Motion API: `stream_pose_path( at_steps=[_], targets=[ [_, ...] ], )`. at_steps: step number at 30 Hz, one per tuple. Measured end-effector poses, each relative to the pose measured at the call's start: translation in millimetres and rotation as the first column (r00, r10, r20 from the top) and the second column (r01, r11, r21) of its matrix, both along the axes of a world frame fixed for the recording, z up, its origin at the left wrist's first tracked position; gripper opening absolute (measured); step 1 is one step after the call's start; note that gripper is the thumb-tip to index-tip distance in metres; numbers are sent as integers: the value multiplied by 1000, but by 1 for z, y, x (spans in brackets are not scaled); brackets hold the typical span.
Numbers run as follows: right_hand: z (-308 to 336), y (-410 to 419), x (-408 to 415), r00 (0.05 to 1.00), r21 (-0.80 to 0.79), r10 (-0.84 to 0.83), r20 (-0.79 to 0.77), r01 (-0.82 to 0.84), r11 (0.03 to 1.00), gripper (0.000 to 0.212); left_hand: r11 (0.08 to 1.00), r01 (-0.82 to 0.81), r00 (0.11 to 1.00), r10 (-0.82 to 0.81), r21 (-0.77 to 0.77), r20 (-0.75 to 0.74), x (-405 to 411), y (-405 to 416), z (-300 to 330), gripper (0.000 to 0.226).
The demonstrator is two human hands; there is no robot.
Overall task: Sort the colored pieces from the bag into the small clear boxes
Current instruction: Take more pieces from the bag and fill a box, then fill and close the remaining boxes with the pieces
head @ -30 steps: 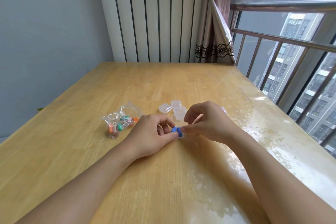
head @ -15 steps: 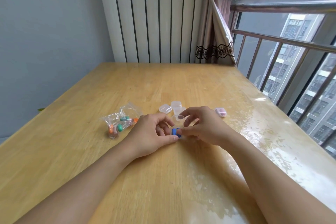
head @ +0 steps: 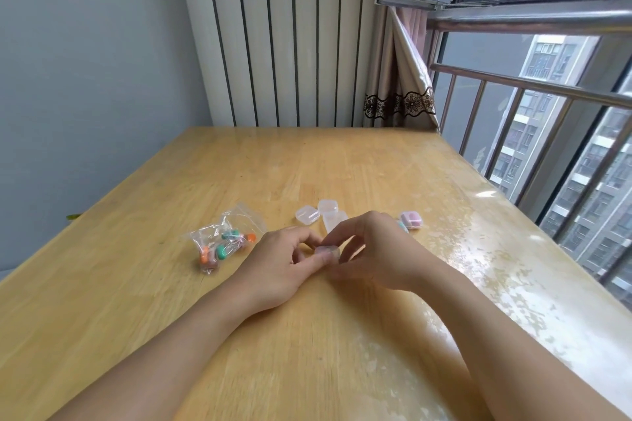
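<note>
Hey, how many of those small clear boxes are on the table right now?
5 that I can see: three clustered beyond the hands, one held between both hands, and one with pink inside to the right. Another may be hidden behind the right hand.

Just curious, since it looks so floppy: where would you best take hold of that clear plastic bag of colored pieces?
Probably by the open, empty end of the clear plastic bag, coming from above. The colored pieces lie bunched toward its near end, so that far film looks loose enough to pinch.

Wooden table (head: 342, 164), striped wall panel (head: 284, 34), lace-trimmed curtain (head: 400, 92), metal window railing (head: 533, 85)
</note>
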State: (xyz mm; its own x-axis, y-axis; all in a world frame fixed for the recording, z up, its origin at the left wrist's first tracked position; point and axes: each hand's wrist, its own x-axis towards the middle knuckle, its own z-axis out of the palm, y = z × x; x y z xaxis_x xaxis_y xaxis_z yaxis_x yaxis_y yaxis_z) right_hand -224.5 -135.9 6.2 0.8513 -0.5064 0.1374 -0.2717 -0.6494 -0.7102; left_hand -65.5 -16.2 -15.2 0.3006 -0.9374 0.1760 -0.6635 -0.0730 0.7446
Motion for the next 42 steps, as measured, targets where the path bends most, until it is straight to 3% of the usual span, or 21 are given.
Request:
stream_pose_path(
  at_steps=[4,8,13,21,23,28,33,38,42],
  targets=[
    [-1,7,5,989,-208,8,147,23,978,9,995,-17,986,0,-103,-169,-1,-2,1,8],
    [3,5,3,962,-268,42,269,33,963,7,981,-75,930,3,-181,-368,-1,-3,3,9],
    [4,6,4,944,-215,29,329,45,976,8,970,-85,883,-33,-228,-468,0,-3,4,17],
    [8,-4,-6,992,153,40,118,-58,986,17,989,-19,876,-56,-149,-479,-3,0,6,26],
    [8,-7,-8,995,184,46,91,-63,981,17,991,1,878,-66,-135,-475,-3,1,6,27],
    [6,-9,-9,998,95,36,-51,-31,995,18,994,66,930,-94,-89,-356,-1,3,4,30],
    [14,-29,-27,959,-255,-283,-29,267,929,22,993,32,970,-59,-118,-235,0,4,5,34],
    [14,-33,-36,941,-259,-336,-31,318,912,27,965,-63,997,49,-253,-59,6,5,12,36],
    [10,-33,-33,936,-323,-345,-70,306,896,23,923,-148,947,236,-354,220,24,10,25,52]
  ],
)
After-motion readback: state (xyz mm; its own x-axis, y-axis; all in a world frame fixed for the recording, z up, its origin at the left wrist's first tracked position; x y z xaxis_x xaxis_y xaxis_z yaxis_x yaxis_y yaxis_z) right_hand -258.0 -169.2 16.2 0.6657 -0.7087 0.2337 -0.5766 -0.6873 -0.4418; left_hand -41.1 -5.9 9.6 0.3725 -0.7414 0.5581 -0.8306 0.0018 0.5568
